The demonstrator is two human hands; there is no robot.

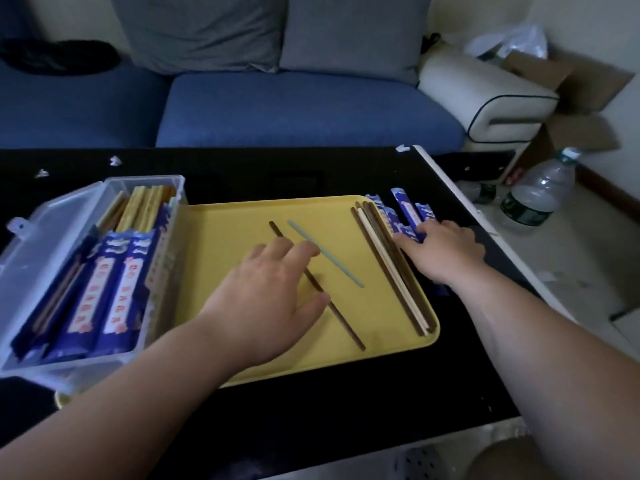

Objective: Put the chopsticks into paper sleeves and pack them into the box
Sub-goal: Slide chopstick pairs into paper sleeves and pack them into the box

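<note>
Sleeves (407,209) at three o'clock lie under the flat right hand (446,251) (nothing pinched); the spread, empty left hand (270,289) should pinch the brown chopstick (345,323) midway.

Standing by, I see the left forearm (121,403) and right forearm (540,341) bare all the way to the frame edge at seven and four o'clock. The left hand (273,285) and right hand (446,251) are bare too, broad, with stubby fingers.
</note>
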